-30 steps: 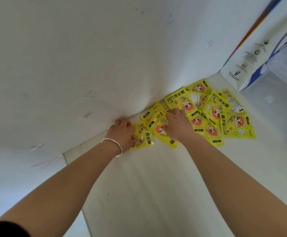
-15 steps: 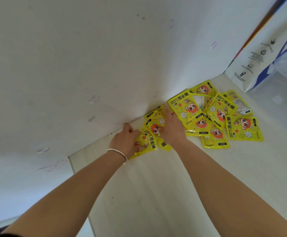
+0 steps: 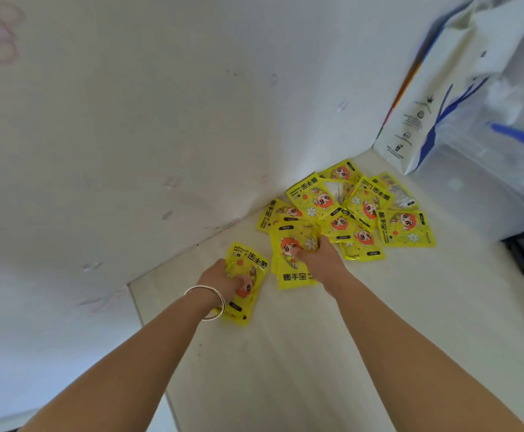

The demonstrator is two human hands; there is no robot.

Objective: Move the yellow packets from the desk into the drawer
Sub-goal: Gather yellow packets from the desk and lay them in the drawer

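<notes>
Several yellow packets with a red-haired cartoon figure lie in a loose pile (image 3: 360,210) on the pale desk (image 3: 317,353), against the white wall. My left hand (image 3: 223,280), with a silver bracelet on the wrist, grips a yellow packet (image 3: 249,260) lifted a little to the left of the pile. My right hand (image 3: 320,260) holds a small stack of yellow packets (image 3: 292,260) at the pile's near edge. No drawer is in view.
A white paper bag with blue and orange print (image 3: 441,98) stands at the back right corner. A translucent plastic container (image 3: 497,188) sits to its right. The desk's left edge (image 3: 148,332) runs close to my left arm.
Both hands have closed on packets and pulled them back toward me, away from the wall. The left packet now sits apart from the pile.
</notes>
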